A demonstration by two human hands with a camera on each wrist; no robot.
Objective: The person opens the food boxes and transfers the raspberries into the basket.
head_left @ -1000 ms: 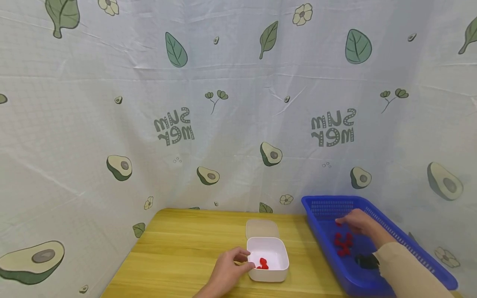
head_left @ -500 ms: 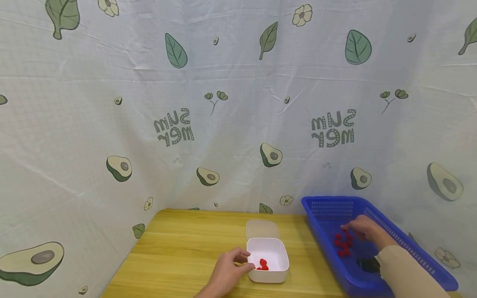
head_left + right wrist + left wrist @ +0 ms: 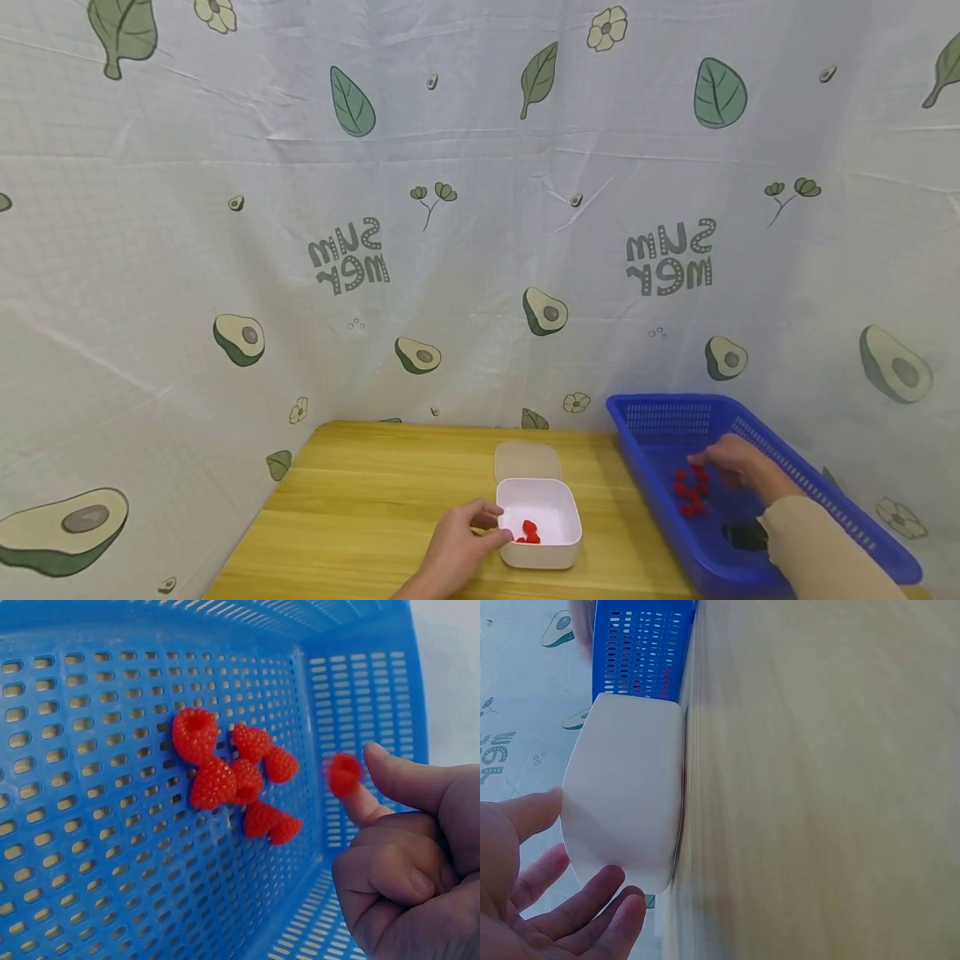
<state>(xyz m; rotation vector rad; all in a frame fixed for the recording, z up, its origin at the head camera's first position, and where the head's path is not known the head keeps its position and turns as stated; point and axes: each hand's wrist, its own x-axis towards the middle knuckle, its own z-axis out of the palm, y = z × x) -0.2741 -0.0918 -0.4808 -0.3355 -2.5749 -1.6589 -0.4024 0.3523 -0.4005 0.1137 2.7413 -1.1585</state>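
Observation:
My right hand (image 3: pixel 738 467) is inside the blue basket (image 3: pixel 652 500). In the right wrist view, a blurred red raspberry (image 3: pixel 344 775) sits at the tip of my index finger, close to the thumb, and seems pinched there. Several more raspberries (image 3: pixel 215 782) lie clustered on the basket floor. My left hand (image 3: pixel 461 537) touches the near left corner of a small white box (image 3: pixel 540 556), its thumb and fingers lightly bent and spread in the left wrist view. A few raspberries (image 3: pixel 529 531) lie in the box's near left part.
Behind the white box its pale lid (image 3: pixel 527 461) lies folded back on the yellow wooden table (image 3: pixel 375 483). A dark object (image 3: pixel 745 535) in the basket is partly covered by my right sleeve. A patterned curtain (image 3: pixel 465 275) hangs behind the table.
My right hand has moved slightly right and nearer inside the basket, bringing its raspberry to the cluster's far side. In the last half second it hardly moves. The left hand and box stay put.

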